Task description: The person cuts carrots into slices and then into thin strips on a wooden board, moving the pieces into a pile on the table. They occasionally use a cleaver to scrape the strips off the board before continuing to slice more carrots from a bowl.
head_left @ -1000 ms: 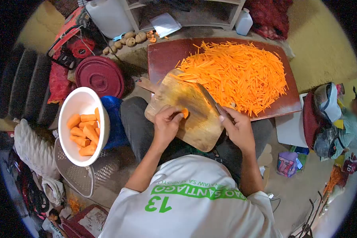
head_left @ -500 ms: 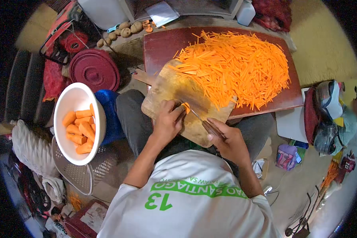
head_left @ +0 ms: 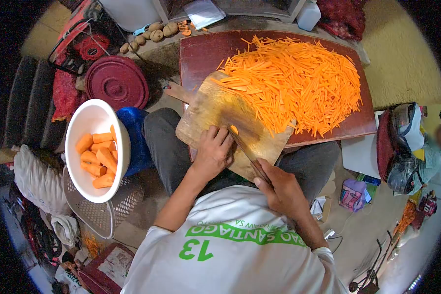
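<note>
My right hand (head_left: 281, 188) is wrapped around the handle of a knife (head_left: 247, 154), its blade angled up and left over a wooden cutting board (head_left: 201, 115). My left hand (head_left: 214, 152) has curled fingers pressed down on the board beside the blade, holding a carrot piece mostly hidden under them. A small bit of orange carrot (head_left: 234, 129) shows at the blade's tip. Just beyond the board lies a large heap of carrot strips (head_left: 294, 85), some spilling onto the board's far edge.
The heap rests on a dark red table (head_left: 201, 51). At left, a white bowl (head_left: 73, 161) holds several peeled carrot pieces (head_left: 103, 157). Behind it lies a maroon lid (head_left: 116, 83). Several potatoes (head_left: 157, 35) sit at the far edge, and a grey perforated basket (head_left: 90, 210) stands below the bowl.
The knife has swung more upright, its blade now close against my left fingers. My left fingers have straightened slightly, and my right hand has moved a little down and right.
</note>
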A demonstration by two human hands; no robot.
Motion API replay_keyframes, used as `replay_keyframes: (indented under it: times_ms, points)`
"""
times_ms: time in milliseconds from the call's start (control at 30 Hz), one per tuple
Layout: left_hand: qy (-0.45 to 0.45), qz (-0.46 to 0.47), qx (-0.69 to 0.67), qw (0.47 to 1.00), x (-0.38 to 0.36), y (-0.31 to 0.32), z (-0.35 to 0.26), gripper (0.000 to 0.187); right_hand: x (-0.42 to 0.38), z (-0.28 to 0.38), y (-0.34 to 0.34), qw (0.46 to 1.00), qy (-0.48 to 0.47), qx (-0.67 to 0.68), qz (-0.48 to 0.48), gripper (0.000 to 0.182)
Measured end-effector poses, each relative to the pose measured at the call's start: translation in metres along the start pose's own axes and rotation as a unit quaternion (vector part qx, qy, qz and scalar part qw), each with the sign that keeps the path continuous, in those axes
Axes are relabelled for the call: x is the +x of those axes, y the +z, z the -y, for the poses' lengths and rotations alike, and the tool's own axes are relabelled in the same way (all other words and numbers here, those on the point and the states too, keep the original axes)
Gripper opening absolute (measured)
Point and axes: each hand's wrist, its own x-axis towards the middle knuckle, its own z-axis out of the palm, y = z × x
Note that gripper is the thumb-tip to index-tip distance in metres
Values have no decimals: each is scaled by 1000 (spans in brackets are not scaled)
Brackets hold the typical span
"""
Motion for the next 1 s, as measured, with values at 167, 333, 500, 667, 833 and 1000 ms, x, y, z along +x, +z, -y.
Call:
replay_keyframes:
  times_ms: [167, 333, 500, 667, 833, 1000]
  points:
    - [-1, -16, 16, 1000, 3, 1, -2, 50, 5, 2, 0, 1000, -2, 10, 0, 50]
    - [10, -15, 23, 1000, 9, -6, -7, 44, 2, 2, -2, 1000, -7, -3, -11, 47]
    - [18, -30, 9, 999, 5, 6, 2, 38, 36, 1, -7, 998, 41, 36, 40, 39]
    - [-6, -44, -13, 999, 8, 0, -1, 37, 47, -1, -9, 998, 12, 57, 20, 29]
    - [-18, -46, -60, 997, 6, -1, -1, 39, 28, 4, -7, 997, 58, 29, 45, 28]
    - [-5, -57, -71, 996, 3, 5, 3, 42, 50, -6, 1, 999, 14, 20, 24, 29]
